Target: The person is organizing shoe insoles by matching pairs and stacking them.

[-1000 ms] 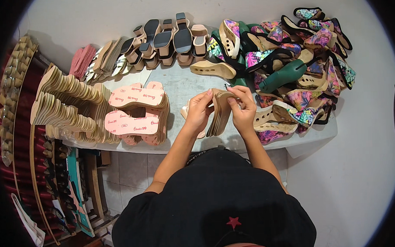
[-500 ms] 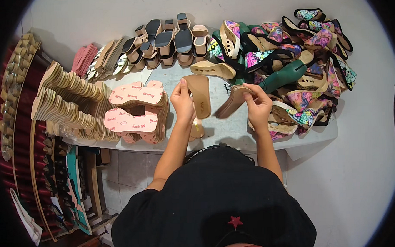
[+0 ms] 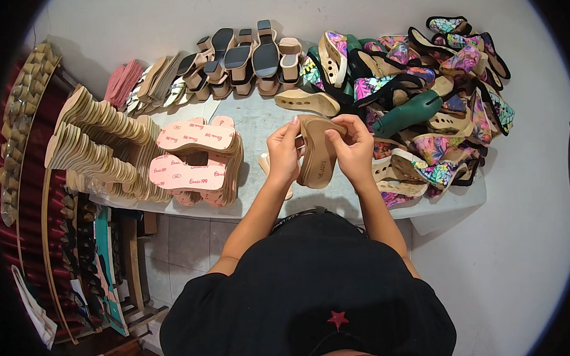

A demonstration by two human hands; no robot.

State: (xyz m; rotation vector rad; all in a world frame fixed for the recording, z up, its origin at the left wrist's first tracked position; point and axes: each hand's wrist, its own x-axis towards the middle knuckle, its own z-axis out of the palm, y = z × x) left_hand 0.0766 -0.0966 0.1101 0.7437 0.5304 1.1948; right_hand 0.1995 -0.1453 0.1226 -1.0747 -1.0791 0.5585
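Observation:
A small bundle of tan shoe insoles (image 3: pixel 319 161), with dark lettering on the top one, is held nearly upright over the near middle of the table. My left hand (image 3: pixel 286 154) grips its left edge, the thumb close to the upper end. Closed on the upper right side is my right hand (image 3: pixel 354 149), its thumb pressed on the face of the top insole. Below my left hand, a pale piece (image 3: pixel 266 164) lies on the table, mostly covered by the hand and bundle.
Stacks of pink-topped soles (image 3: pixel 194 172) and rows of pale wavy soles (image 3: pixel 102 150) stand at left. Heeled sandals (image 3: pixel 240 57) line the back. Patterned wedge shoes (image 3: pixel 447 141), a green shoe last (image 3: pixel 408 113) and a bare wedge sole (image 3: pixel 307 102) lie toward the right on the table (image 3: pixel 248 113).
The insole in my left hand and the stack in my right hand, apart before, have come together into one bundle. My left hand moved right and my right hand slightly left.

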